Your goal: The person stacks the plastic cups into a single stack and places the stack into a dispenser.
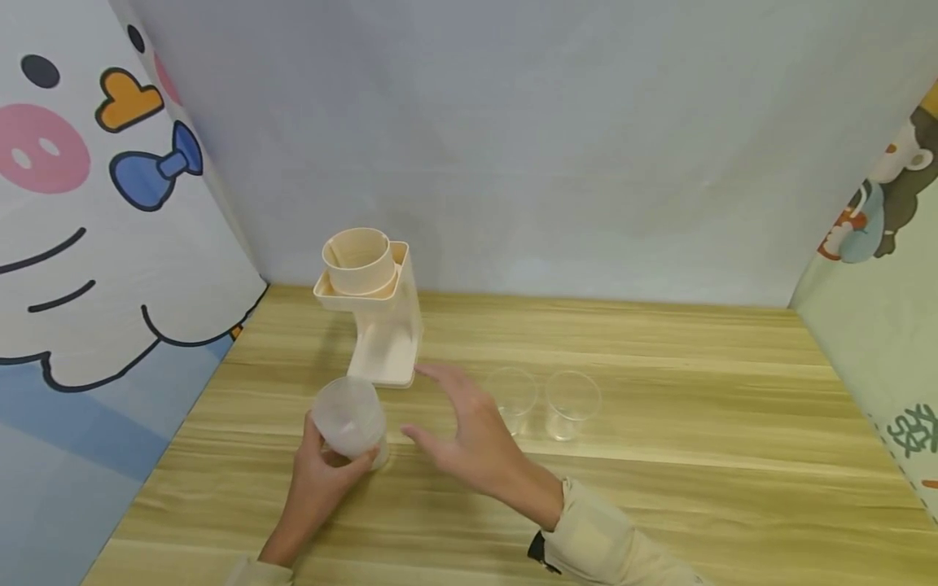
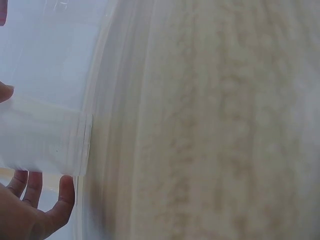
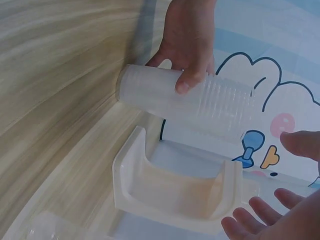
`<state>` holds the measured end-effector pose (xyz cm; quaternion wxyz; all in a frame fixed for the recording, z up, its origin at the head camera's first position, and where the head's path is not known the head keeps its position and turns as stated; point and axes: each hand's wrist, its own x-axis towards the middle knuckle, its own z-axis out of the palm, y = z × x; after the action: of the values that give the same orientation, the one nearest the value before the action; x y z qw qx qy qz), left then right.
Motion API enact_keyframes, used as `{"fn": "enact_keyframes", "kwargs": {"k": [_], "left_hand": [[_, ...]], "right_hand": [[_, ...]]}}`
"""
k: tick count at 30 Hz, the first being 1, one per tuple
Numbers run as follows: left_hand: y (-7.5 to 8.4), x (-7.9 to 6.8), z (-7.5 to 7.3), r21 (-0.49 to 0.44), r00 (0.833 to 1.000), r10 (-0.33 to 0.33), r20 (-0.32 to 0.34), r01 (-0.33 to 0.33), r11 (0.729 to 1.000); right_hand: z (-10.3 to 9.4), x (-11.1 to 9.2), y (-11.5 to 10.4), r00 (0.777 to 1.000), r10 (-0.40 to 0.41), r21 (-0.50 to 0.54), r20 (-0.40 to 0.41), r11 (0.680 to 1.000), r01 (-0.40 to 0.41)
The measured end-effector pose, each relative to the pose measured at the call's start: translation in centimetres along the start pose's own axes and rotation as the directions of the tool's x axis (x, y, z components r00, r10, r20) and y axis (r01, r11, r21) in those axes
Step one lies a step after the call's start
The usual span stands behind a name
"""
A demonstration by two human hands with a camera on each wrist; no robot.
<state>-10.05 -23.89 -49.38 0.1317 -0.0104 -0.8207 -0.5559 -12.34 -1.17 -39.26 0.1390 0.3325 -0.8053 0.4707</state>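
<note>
My left hand grips a stack of clear plastic cups, its thumb and fingers curled round the side. In the right wrist view the stack has one end at the tabletop and ridged rings toward the other. To its right, my right hand hovers with fingers spread and holds nothing. Behind both hands stands a cream plastic stand with a flat base and a round collar on top. The fingers of the right hand are near its front corner.
Two single clear cups stand right of the right hand: one cup in full view, the other cup partly behind that hand. A wood-grain table lies below. A plain backdrop rises behind; printed cartoon panels flank both sides.
</note>
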Motion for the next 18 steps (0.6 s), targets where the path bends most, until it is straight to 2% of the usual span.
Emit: {"fn": "enact_keyframes", "kwargs": {"k": [9,18], "left_hand": [[0.0,0.0,0.1,-0.003,0.999,-0.045,-0.015,0.045,0.999],[0.0,0.0,0.0,0.003,0.999,-0.047,-0.004,0.047,0.999]], "right_hand": [[-1.2,-0.5,0.8,0.999,0.009,-0.066,-0.040,0.998,-0.011],[-2.3,-1.0,1.3,0.995,0.052,-0.118,-0.087,0.991,-0.062]]}}
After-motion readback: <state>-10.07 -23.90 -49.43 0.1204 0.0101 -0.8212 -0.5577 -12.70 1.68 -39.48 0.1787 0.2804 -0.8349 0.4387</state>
